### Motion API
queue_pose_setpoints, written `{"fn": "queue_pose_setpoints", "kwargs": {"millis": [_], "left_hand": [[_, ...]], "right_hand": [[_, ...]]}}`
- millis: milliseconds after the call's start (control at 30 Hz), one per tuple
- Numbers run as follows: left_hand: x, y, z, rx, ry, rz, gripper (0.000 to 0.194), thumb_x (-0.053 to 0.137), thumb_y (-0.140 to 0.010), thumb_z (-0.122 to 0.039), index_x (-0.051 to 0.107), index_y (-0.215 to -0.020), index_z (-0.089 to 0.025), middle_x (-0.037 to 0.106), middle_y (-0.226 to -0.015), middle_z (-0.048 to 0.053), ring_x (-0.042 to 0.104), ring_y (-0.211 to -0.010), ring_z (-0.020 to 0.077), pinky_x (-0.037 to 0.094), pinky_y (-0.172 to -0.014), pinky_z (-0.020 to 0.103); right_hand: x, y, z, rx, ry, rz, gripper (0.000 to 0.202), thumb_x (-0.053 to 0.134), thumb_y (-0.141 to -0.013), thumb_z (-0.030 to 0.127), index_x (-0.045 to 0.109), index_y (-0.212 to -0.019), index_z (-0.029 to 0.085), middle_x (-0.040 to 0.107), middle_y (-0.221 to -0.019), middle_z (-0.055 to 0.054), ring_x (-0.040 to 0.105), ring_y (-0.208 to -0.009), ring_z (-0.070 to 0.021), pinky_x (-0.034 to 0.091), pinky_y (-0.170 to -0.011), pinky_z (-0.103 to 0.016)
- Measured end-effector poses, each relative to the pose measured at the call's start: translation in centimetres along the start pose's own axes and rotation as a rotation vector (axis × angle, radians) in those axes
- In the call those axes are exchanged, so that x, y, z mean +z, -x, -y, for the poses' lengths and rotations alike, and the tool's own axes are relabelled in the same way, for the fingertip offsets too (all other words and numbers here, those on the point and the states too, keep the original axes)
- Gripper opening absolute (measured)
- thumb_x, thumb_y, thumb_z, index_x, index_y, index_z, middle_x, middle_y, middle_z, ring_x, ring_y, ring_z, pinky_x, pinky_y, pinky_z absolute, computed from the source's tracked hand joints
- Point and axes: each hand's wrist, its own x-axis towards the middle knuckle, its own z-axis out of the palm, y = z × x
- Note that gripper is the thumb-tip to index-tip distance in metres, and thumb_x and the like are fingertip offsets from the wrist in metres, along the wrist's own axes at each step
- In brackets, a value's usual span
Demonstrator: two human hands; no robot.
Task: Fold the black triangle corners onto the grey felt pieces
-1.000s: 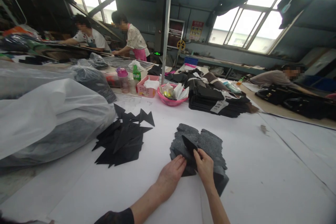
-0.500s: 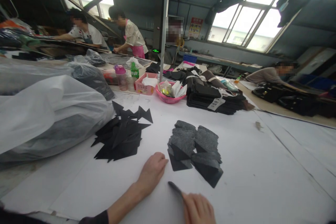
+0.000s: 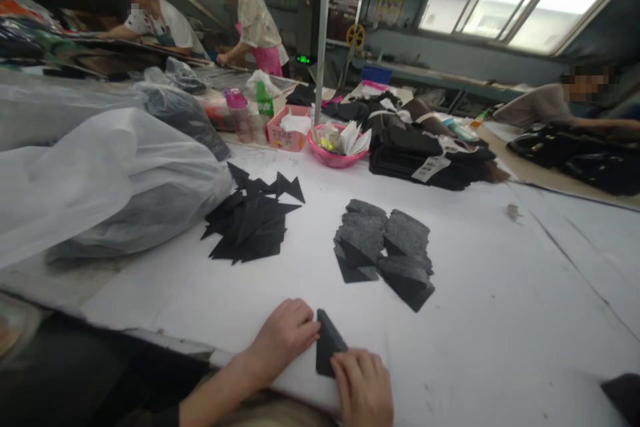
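A black, roughly triangular flat piece (image 3: 327, 345) with a folded slanting edge is on the white table surface (image 3: 475, 320) in front of me. My right hand (image 3: 365, 380) pinches its lower right corner between thumb and fingers. At its left edge is my left hand (image 3: 293, 330), fingers curled and thumb pressed in; whether anything is between them is hidden. Farther off, a loose heap of black triangular pieces (image 3: 253, 227) lies to the left. Two overlapping rows of dark grey pieces (image 3: 363, 233) lie to the right, with smooth black pieces at their near end.
Large translucent plastic bags (image 3: 150, 180) bulge along the left side. A pink basket (image 3: 337, 157), a tissue box (image 3: 289, 130), a bottle (image 3: 264, 101) and stacked black cloth (image 3: 415, 153) stand behind, around a metal pole (image 3: 323, 33). Co-workers (image 3: 260, 23) work at farther tables.
My right hand has brought the black piece down flatter onto the table, its broad face now showing. My left hand is now right at its left edge. The camera view has tipped downward.
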Motion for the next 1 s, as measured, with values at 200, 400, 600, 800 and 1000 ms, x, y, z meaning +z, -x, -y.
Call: {"fn": "queue_pose_setpoints", "kwargs": {"millis": [200,400,600,800,1000], "left_hand": [[0.0,0.4,0.1,-0.030,-0.022,0.062,0.013,0.053,-0.094,-0.021,0.063,-0.086,-0.017,0.056,-0.082,0.003,0.048,-0.082,0.0185,0.039,-0.072,0.032],[-0.2,-0.3,0.7,-0.064,0.009,0.086,0.018,0.053,-0.096,-0.024,0.060,-0.082,-0.016,0.056,-0.081,0.003,0.049,-0.081,0.0184,0.040,-0.071,0.031],[0.2,-0.6,1.4,-0.009,-0.030,0.064,0.011,0.057,-0.094,-0.023,0.061,-0.085,-0.019,0.056,-0.080,0.001,0.049,-0.079,0.0185,0.039,-0.068,0.031],[0.2,-0.7,1.3,-0.018,-0.034,0.065,0.018,0.055,-0.095,-0.026,0.059,-0.079,-0.018,0.056,-0.079,0.002,0.050,-0.079,0.0180,0.040,-0.068,0.031],[0.0,-0.5,1.3,0.006,-0.068,0.068,0.015,0.049,-0.098,-0.023,0.058,-0.110,-0.018,0.058,-0.082,0.002,0.051,-0.080,0.0179,0.042,-0.069,0.032]], "right_hand": [[0.2,-2.2,1.7,0.165,0.093,0.038,0.026,0.049,-0.094,0.040,0.060,-0.108,0.021,0.063,-0.099,-0.009,0.051,-0.091,-0.0251,0.035,-0.076,-0.036],[0.9,-3.2,2.2,0.193,0.140,0.098,0.026,0.044,-0.095,0.042,0.058,-0.092,0.021,0.062,-0.092,-0.006,0.050,-0.086,-0.0235,0.032,-0.072,-0.034],[1.1,-3.3,2.1,0.173,0.133,0.065,0.031,0.040,-0.096,0.044,0.057,-0.094,0.019,0.062,-0.087,-0.005,0.051,-0.083,-0.0222,0.032,-0.074,-0.033],[1.0,-3.1,2.3,0.132,0.088,0.049,0.029,0.042,-0.097,0.040,0.061,-0.106,0.020,0.061,-0.090,-0.005,0.051,-0.086,-0.0216,0.033,-0.074,-0.032],[1.2,-2.7,2.4,0.040,0.091,-0.033,0.018,0.051,-0.094,0.029,0.065,-0.105,0.022,0.058,-0.085,-0.002,0.051,-0.080,-0.0162,0.035,-0.073,-0.029]]}}
